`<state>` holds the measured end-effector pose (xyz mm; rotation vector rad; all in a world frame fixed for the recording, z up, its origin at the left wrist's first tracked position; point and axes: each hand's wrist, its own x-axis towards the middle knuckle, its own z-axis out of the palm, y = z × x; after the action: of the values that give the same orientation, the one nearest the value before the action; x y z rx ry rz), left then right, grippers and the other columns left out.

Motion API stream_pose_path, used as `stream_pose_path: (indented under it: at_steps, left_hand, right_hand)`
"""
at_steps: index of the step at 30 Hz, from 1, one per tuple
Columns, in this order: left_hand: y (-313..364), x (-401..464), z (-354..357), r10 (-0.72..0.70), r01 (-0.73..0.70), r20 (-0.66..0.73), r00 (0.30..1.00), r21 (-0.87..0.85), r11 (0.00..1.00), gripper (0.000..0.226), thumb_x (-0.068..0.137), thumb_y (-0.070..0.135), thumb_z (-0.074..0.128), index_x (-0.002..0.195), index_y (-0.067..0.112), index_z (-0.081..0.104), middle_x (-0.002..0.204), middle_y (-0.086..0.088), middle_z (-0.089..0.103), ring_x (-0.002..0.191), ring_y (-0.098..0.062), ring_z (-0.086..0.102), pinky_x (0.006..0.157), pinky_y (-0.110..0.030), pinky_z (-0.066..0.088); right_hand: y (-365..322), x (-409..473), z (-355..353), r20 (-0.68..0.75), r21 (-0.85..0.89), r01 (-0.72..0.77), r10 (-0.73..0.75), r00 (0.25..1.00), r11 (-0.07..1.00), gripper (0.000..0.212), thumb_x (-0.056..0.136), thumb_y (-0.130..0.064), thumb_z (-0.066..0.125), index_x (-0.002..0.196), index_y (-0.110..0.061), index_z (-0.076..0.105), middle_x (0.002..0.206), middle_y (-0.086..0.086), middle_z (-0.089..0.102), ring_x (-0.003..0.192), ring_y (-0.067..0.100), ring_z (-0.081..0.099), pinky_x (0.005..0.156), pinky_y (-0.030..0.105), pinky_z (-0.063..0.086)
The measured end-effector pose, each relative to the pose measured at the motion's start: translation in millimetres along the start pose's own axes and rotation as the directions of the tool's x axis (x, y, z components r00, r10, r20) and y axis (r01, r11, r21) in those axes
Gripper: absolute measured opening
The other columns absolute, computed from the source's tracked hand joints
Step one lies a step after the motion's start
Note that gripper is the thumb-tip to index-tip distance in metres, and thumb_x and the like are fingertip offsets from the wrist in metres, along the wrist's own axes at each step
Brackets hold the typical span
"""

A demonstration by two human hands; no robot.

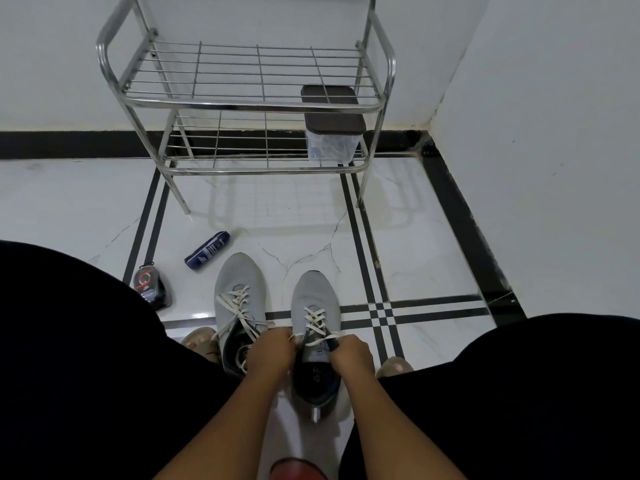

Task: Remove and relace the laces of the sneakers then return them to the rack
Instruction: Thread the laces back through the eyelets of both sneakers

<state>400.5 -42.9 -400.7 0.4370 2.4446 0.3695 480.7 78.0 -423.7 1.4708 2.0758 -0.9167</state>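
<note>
pinching lace ends w/ both fists: left hand (273, 349) & right hand (349, 355) at right sneaker (313, 306) collar.

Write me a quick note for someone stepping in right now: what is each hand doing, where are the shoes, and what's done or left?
Left hand and right hand: each has a grip on a lace end at the top of the right sneaker.
Both sneakers stand on the floor; the left sneaker is laced but loose and untied.
Rack: holds no shoes, only a lidded container.
Left: finish both laces, then put both sneakers on the rack.
</note>
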Motion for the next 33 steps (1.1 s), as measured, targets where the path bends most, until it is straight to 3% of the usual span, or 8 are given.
stream_pose_path:
  at_steps: [4, 10, 13, 17, 24, 27, 30, 33]
  left_hand:
    - [-8, 6, -18, -0.201, 0.202, -0.126, 0.971, -0.008, 0.979, 0.029, 0.097, 0.021, 0.039, 0.109, 0.014, 0.064, 0.117, -0.011, 0.064, 0.108, -0.03, 0.06, 0.083, -0.035, 0.047]
    - [-5, 10, -26, -0.253, 0.235, 0.065, 0.965, 0.209, 0.949, 0.038, 0.09, 0.021, 0.044, 0.124, 0.012, 0.058, 0.132, -0.009, 0.056, 0.12, -0.026, 0.055, 0.095, -0.037, 0.044]
    - [7, 14, -31, -0.16, 0.187, -0.111, 0.981, 0.312, 0.931, 0.046, 0.089, 0.046, 0.048, 0.123, 0.017, 0.057, 0.133, -0.005, 0.049, 0.123, -0.026, 0.048, 0.097, -0.041, 0.037]
    - [12, 24, -13, 0.237, -0.153, -0.154, 0.959, 0.42, 0.894, 0.036, 0.095, 0.026, 0.044, 0.13, 0.022, 0.051, 0.134, -0.004, 0.05, 0.122, -0.025, 0.048, 0.102, -0.04, 0.033]
    - [7, 13, 5, 0.191, -0.182, -0.1, 0.977, 0.089, 0.979, 0.024, 0.092, 0.02, 0.046, 0.113, 0.027, 0.056, 0.097, -0.004, 0.07, 0.097, -0.026, 0.063, 0.09, -0.034, 0.044]
    - [31, 19, -31, 0.044, 0.032, 0.169, 0.985, -0.419, 0.908, 0.014, 0.088, 0.019, 0.056, 0.077, 0.02, 0.065, 0.076, 0.001, 0.069, 0.073, -0.019, 0.06, 0.076, -0.031, 0.049]
    - [53, 20, -69, 0.029, 0.198, 0.408, 0.913, -0.502, 0.842, 0.04, 0.086, 0.016, 0.063, 0.046, 0.017, 0.066, 0.05, 0.004, 0.061, 0.061, -0.012, 0.053, 0.057, -0.021, 0.041]
    - [69, 11, -95, 0.112, 0.153, 0.332, 0.937, -0.675, 0.722, 0.012, 0.087, 0.015, 0.062, 0.082, 0.008, 0.071, 0.081, -0.005, 0.072, 0.083, -0.018, 0.065, 0.075, -0.027, 0.051]
  right_hand:
    - [1, 1, -2, -0.002, -0.001, -0.01, 0.01, 1.0, 1.0, 0.024, 0.091, -0.024, 0.057, 0.111, -0.013, 0.064, 0.116, 0.01, 0.064, 0.106, 0.028, 0.062, 0.077, 0.03, 0.049]
    - [-1, 1, -4, -0.036, -0.06, -0.001, -0.002, 0.999, 0.998, 0.023, 0.092, -0.022, 0.055, 0.113, -0.014, 0.063, 0.116, 0.008, 0.063, 0.107, 0.028, 0.061, 0.078, 0.033, 0.05]
    - [-1, -1, -7, -0.048, -0.115, 0.021, -0.027, 0.998, 0.993, 0.023, 0.094, -0.017, 0.051, 0.113, -0.014, 0.063, 0.116, 0.008, 0.063, 0.107, 0.026, 0.061, 0.077, 0.031, 0.048]
    - [-3, -5, -9, -0.046, -0.156, 0.047, -0.054, 0.997, 0.987, 0.023, 0.095, -0.016, 0.048, 0.114, -0.014, 0.061, 0.118, 0.007, 0.062, 0.108, 0.026, 0.06, 0.077, 0.031, 0.046]
    - [-4, -11, -13, -0.01, -0.155, 0.059, -0.061, 0.998, 0.986, 0.024, 0.096, -0.019, 0.047, 0.116, -0.013, 0.06, 0.12, 0.008, 0.061, 0.11, 0.026, 0.059, 0.081, 0.033, 0.048]
    - [-8, -15, -16, 0.044, -0.119, 0.057, -0.052, 0.998, 0.991, 0.027, 0.093, -0.022, 0.051, 0.117, -0.012, 0.059, 0.121, 0.009, 0.06, 0.111, 0.027, 0.059, 0.083, 0.033, 0.048]
    - [-21, -18, -25, 0.111, -0.037, 0.117, -0.112, 0.987, 0.992, 0.034, 0.088, -0.02, 0.053, 0.119, -0.008, 0.058, 0.122, 0.013, 0.061, 0.112, 0.03, 0.058, 0.085, 0.031, 0.047]
    - [-40, -24, -47, 0.043, 0.095, 0.21, -0.215, 0.976, 0.973, 0.029, 0.093, -0.016, 0.045, 0.117, -0.01, 0.06, 0.12, 0.008, 0.062, 0.111, 0.027, 0.057, 0.081, 0.027, 0.043]
